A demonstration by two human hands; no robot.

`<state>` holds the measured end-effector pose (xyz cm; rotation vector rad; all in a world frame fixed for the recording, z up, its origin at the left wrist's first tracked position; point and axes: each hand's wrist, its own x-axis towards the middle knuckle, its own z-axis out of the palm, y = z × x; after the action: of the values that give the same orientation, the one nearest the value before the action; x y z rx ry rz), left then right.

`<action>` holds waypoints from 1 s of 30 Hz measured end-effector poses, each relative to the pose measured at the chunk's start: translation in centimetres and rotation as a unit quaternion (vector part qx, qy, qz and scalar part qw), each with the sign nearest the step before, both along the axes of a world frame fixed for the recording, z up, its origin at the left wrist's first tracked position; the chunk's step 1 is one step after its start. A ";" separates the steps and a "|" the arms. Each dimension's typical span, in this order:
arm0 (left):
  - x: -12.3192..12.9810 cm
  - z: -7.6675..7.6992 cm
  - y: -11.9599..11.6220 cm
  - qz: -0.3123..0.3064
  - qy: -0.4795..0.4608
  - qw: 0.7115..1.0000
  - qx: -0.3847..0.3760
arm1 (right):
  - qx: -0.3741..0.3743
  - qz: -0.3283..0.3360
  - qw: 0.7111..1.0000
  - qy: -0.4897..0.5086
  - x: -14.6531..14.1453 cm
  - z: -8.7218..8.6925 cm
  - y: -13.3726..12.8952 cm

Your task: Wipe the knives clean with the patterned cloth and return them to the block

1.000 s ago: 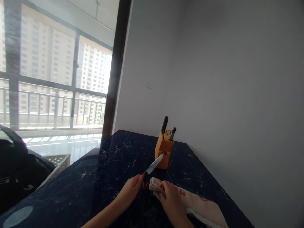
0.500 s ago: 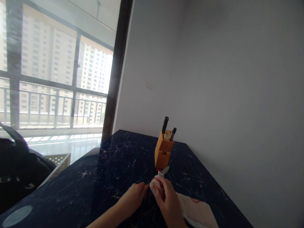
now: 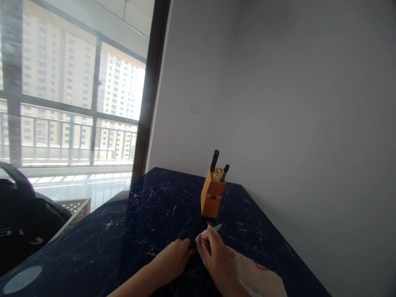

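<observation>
My left hand (image 3: 177,256) is closed round the dark handle of a knife (image 3: 218,227). The blade points away to the right, and its bare tip shows beyond my right hand (image 3: 217,252). In my right hand a whitish cloth with red marks (image 3: 253,266) is pinched round the middle of the blade; the rest of it trails over the table to the right. Just past the blade lies a small red thing (image 3: 209,223), too small to name. A wooden knife block (image 3: 212,200) stands right behind, with two dark-handled tools in its slots.
The dark blue marbled table (image 3: 154,214) reaches to the grey wall (image 3: 293,123) on the right. At the left are a black bag (image 3: 27,218), a perforated pale panel (image 3: 74,208) and a large window (image 3: 62,82). A round whitish patch (image 3: 23,279) lies at the table's near left.
My right hand and the cloth have shifted slightly along the blade, and less of the tip shows. The dark handle by my left hand is now visible. The view has tilted a little.
</observation>
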<state>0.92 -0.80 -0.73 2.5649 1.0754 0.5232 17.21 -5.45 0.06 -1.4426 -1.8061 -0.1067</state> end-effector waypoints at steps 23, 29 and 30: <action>0.6 -0.6 0.0 0.020 0.030 0.999 0.040 | -0.030 -0.060 0.997 -0.042 -0.6 -0.3 0.0; 0.6 -0.5 -0.1 0.028 0.014 0.999 0.013 | -0.035 -0.086 0.994 -0.051 -0.4 -0.4 0.1; 0.6 -0.4 -0.2 0.024 0.017 0.999 0.012 | -0.032 -0.085 0.995 -0.042 -0.2 -0.3 0.2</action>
<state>1.52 -0.97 -1.15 2.5837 1.1522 0.5090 16.98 -5.25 -0.24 -1.6584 -1.7644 -0.2015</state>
